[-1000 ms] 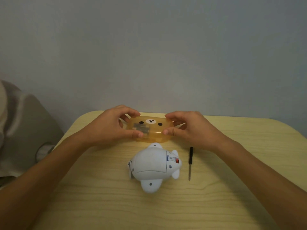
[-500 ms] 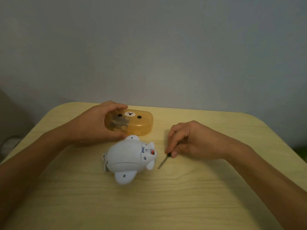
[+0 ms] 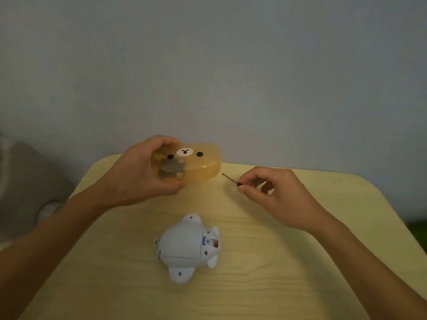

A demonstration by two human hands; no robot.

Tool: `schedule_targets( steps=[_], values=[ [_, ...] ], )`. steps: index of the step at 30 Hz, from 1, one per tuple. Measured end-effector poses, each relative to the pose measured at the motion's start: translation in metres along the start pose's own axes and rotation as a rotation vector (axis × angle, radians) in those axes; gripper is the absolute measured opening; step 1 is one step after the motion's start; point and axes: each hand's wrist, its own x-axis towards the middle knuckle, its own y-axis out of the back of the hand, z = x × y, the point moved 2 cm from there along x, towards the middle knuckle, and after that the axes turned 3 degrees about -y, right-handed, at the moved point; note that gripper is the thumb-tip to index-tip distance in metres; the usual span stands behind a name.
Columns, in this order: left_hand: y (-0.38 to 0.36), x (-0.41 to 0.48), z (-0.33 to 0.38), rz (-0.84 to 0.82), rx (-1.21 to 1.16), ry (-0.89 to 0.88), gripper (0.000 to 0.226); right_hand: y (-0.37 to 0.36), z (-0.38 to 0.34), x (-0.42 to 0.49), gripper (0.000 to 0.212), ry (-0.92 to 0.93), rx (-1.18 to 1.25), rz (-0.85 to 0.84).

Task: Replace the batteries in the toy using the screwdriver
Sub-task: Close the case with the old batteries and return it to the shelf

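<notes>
Our left hand (image 3: 138, 174) is wrapped around the left end of a translucent orange case (image 3: 191, 165), fingers over the top, thumb underneath, holding it tilted above the far edge of the table (image 3: 300, 273). The case lid has a bear face; something grey shows through it near our fingers, too blurry to identify. Our right hand (image 3: 282, 195) pinches the screwdriver (image 3: 231, 179) by its black handle between thumb and forefinger, and the metal shaft points left toward the case, tip just beside its right end, not touching as far as we can see. The hands are apart. The white toy (image 3: 187, 248) lies alone on the table nearer us, between our forearms, small red part on its right side.
</notes>
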Motion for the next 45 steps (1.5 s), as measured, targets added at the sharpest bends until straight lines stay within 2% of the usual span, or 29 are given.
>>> schedule_targets(
  steps=[5,10,17,23,27,30,39,45],
  values=[
    [0.080,0.028,0.093,-0.029,-0.091,0.085,0.077,0.085,-0.095,0.008,0.011,-0.066,0.067,0.011],
    [0.214,0.070,0.219,-0.050,-0.067,0.084,0.079,0.205,-0.237,0.023,0.012,-0.100,0.085,0.026],
    [0.422,0.112,0.409,0.041,-0.013,0.000,0.081,0.370,-0.458,0.035,0.018,-0.088,0.135,0.050],
    [0.550,0.101,0.513,0.135,0.052,0.013,0.079,0.448,-0.587,0.028,0.015,-0.039,0.227,0.077],
    [0.593,0.066,0.545,0.177,0.118,0.065,0.077,0.459,-0.639,0.025,0.011,0.025,0.329,0.081],
    [0.619,0.025,0.561,0.246,0.154,0.146,0.078,0.449,-0.679,0.027,0.011,0.101,0.379,0.007],
    [0.719,-0.173,0.623,0.593,0.373,0.441,0.077,0.348,-0.851,0.002,0.009,0.496,0.432,-0.395],
    [0.755,-0.367,0.695,0.822,0.547,0.699,0.075,0.241,-0.984,-0.097,0.010,0.695,0.497,-0.700]
  ],
)
